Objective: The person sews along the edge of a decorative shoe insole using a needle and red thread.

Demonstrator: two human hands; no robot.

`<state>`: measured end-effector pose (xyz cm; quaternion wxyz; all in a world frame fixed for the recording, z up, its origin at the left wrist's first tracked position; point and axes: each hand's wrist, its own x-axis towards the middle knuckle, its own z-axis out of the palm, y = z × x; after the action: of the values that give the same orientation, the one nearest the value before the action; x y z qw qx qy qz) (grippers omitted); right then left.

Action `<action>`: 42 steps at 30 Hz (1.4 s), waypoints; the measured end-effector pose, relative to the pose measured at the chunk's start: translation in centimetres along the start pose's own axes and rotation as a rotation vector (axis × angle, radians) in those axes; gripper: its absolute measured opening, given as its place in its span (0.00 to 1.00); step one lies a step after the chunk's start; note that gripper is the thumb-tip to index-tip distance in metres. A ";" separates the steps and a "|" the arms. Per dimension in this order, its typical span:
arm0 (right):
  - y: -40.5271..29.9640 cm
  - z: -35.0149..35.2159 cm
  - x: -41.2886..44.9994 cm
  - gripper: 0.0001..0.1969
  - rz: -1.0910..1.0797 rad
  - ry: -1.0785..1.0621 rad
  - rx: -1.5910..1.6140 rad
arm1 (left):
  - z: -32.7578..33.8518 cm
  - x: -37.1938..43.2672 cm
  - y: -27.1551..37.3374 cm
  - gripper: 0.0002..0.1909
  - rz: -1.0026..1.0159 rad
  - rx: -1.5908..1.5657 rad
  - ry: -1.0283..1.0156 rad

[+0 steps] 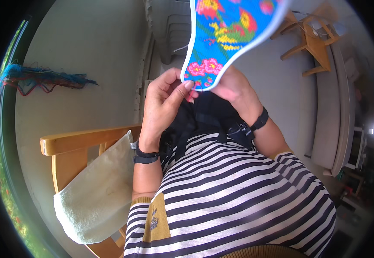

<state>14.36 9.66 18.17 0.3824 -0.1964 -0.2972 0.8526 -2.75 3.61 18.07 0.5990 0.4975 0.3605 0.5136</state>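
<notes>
A blue embroidered cloth piece (228, 42) with pink, red and yellow flowers and a white bound edge reaches from the top of the view down to both hands. My left hand (167, 96) pinches its lower left edge between thumb and fingers. Red thread (191, 94) hangs by that thumb, over the rounded bottom edge. My right hand (235, 87) is behind the lower right part of the cloth; its fingers are largely hidden, so its grip cannot be told. No needle can be made out.
A bundle of blue and red threads (51, 77) lies at the left. A wooden chair armrest (87, 138) with a pale towel (96, 190) over it is beside my left arm. Grey plastic chairs (177, 29) stand ahead, wooden stools (312, 45) at the upper right, near a grey sofa (328, 113).
</notes>
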 end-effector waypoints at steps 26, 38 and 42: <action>-4.4 -0.9 -2.7 0.04 -0.643 0.515 -1.377 | -1.1 -0.2 0.7 0.05 -0.168 -1.466 -0.204; 1.1 7.5 -1.3 0.08 -1.009 0.026 -1.549 | -0.2 -2.0 0.5 0.05 -0.300 -1.419 -0.046; 1.0 7.4 -1.5 0.08 -1.030 0.008 -1.563 | 0.0 -2.1 0.4 0.05 -0.291 -1.407 -0.055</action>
<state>10.62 5.35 23.23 0.4736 -0.2449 -0.8350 0.1356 -3.29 1.53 18.34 0.8488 -0.0468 -0.0084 0.5265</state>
